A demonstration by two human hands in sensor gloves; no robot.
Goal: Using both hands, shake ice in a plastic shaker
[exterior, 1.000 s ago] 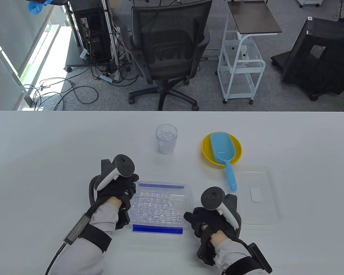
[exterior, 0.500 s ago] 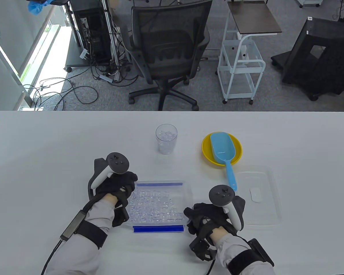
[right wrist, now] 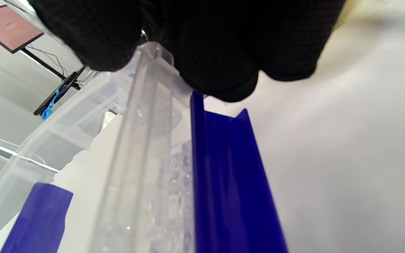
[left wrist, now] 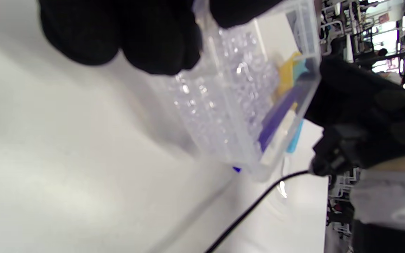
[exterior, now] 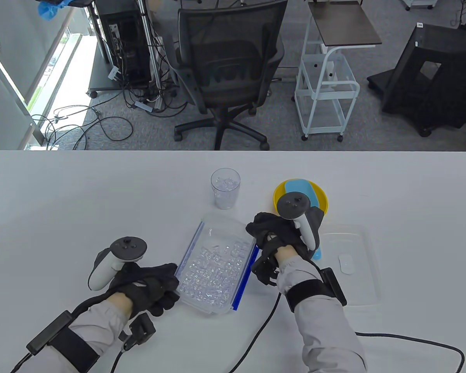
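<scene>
Two hands grip ice-filled shaker (exterior: 216,268), left hand (exterior: 149,285) near corner, right hand (exterior: 273,232) far corner

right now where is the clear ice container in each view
Table view: the ice container sits low centre, between the left hand and right hand.
Left wrist view: upper centre, under the fingers.
Right wrist view: left of centre.
Shared landmark: its blue clip.
</scene>
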